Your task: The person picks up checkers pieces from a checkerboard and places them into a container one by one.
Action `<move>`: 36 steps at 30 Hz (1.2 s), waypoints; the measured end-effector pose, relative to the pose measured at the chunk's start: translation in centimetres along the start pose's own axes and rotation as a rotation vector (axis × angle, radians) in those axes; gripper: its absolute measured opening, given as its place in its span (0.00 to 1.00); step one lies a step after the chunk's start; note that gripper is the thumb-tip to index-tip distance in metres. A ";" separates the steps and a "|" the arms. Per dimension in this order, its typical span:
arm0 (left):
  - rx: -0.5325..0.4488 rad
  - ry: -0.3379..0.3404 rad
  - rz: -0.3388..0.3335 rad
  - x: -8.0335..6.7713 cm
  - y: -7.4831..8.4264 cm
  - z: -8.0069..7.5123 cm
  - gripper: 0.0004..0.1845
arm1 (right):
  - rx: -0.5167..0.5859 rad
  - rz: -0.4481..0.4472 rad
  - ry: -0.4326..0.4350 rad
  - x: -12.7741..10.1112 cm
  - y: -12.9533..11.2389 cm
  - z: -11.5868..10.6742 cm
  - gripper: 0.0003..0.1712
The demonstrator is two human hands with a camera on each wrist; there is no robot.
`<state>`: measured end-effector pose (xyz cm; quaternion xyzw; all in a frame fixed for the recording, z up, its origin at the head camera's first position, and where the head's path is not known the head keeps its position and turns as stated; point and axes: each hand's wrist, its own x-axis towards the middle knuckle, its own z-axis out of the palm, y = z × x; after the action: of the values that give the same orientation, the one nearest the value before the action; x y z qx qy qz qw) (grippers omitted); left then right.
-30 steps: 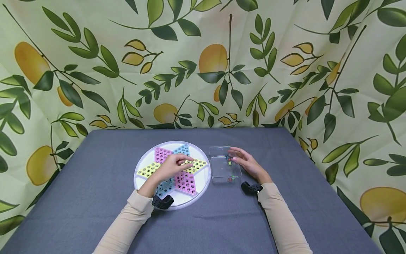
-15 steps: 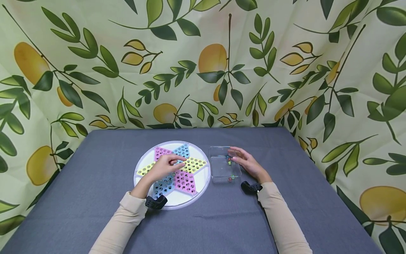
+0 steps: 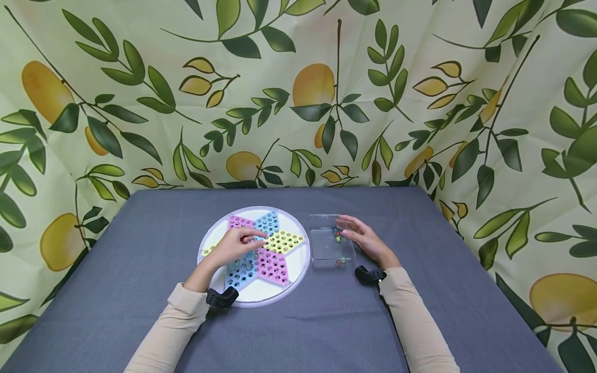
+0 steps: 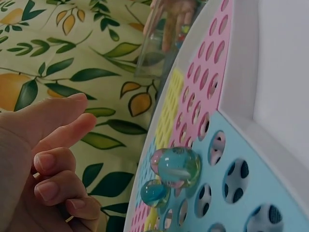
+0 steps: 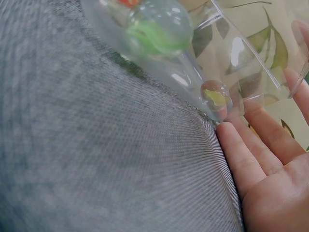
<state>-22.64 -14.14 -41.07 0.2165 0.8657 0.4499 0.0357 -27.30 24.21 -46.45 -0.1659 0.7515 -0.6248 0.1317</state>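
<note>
A round white Chinese checkers board (image 3: 266, 295) with pink, blue and yellow triangles lies on the table. My left hand (image 3: 235, 244) is over its left and middle part, thumb and index finger extended and the other fingers bent inward. No marble shows between its fingertips in the left wrist view. Glass marbles (image 4: 178, 166) sit on the board's blue area near that hand. My right hand (image 3: 366, 241) is at the right side of a clear plastic box (image 3: 322, 257), fingers nearly straight along its wall. Inside the box are several marbles (image 3: 338, 235), one with a green swirl (image 5: 159, 34).
A grey-blue cloth (image 3: 317, 331) covers the table. A leaf-and-fruit patterned curtain (image 3: 298, 129) hangs behind it and along both sides. The box stands close to the board's right rim. Black wrist bands (image 3: 223, 297) are on both wrists.
My left hand has moved left and slightly toward me across the board, uncovering more of the yellow and blue holes. My right hand and the box have stayed put.
</note>
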 end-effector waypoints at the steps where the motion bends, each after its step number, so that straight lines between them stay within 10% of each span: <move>1: 0.002 -0.001 0.003 0.0 -0.1 0.0 0.14 | 0.002 -0.005 -0.003 0.0 0.0 0.0 0.33; 36: 0.054 -0.086 -0.091 -0.7 -2.7 -1.5 0.15 | 0.022 -0.020 -0.007 -0.1 0.1 0.0 0.33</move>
<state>-23.28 -16.88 -42.42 0.1969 0.8842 0.4145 0.0871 -27.24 24.23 -46.56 -0.1744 0.7424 -0.6337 0.1299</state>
